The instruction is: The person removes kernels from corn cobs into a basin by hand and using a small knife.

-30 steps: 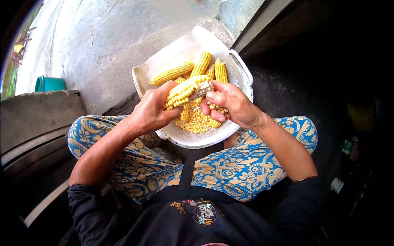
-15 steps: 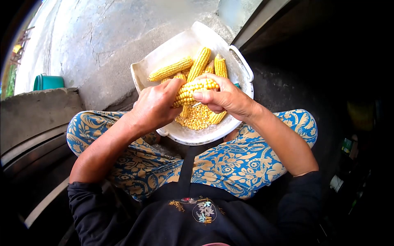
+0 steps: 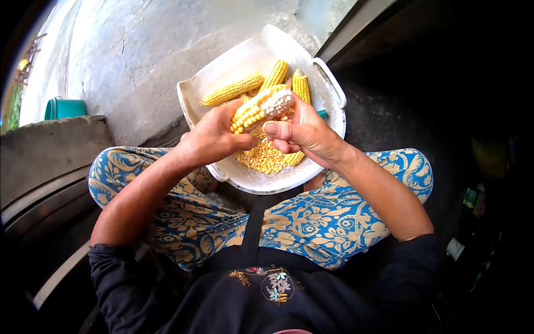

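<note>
Both hands hold one corn cob (image 3: 260,108) above a white basin (image 3: 253,188). Its right part is stripped to a pale core, while yellow kernels remain along the rest. My left hand (image 3: 214,131) is closed round the cob's left end, thumb below it. My right hand (image 3: 308,131) grips the bare end, its thumb bent toward me. Loose kernels (image 3: 264,157) lie in the basin under the hands. Behind them rest whole ears, among them a left ear (image 3: 232,90), a middle ear (image 3: 275,73) and a right ear (image 3: 301,86).
The basin has a handle (image 3: 329,82) at its right and stands between my crossed legs in patterned trousers (image 3: 328,228). A small green object (image 3: 322,113) shows by my right hand. At the left a green bucket (image 3: 65,109) stands behind a low concrete ledge (image 3: 55,147).
The cob has turned, so a bare patch now faces up at its right end. My left hand has shifted slightly left and its thumb has come lower.
</note>
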Demonstrator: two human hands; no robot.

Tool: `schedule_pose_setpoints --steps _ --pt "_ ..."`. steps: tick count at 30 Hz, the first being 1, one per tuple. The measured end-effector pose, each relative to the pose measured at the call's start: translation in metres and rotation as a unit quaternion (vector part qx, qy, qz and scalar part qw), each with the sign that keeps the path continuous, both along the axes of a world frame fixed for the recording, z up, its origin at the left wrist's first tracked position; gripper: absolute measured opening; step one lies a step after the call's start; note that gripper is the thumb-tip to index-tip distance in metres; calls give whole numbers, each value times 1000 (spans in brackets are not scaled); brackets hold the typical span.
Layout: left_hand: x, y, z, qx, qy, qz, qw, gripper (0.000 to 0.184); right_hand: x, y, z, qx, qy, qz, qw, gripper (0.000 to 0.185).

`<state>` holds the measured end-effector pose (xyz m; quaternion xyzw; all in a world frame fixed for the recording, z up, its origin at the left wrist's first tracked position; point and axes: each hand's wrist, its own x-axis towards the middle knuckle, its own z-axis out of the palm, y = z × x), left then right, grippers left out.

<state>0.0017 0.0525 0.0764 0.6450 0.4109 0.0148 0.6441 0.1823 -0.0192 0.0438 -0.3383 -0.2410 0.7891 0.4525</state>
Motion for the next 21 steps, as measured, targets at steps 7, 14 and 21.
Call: schedule_pose_setpoints --steps 7,14,21 --pt "11 -15 1 169 114 -53 978 44 -3 -1 -1 -1 -94 -47 994 36" --pt "7 -17 -12 172 31 -35 984 36 4 -4 -4 15 -55 -14 998 35" --pt "4 -11 -12 81 40 -32 995 46 1 -7 -4 21 -22 -25 999 41"
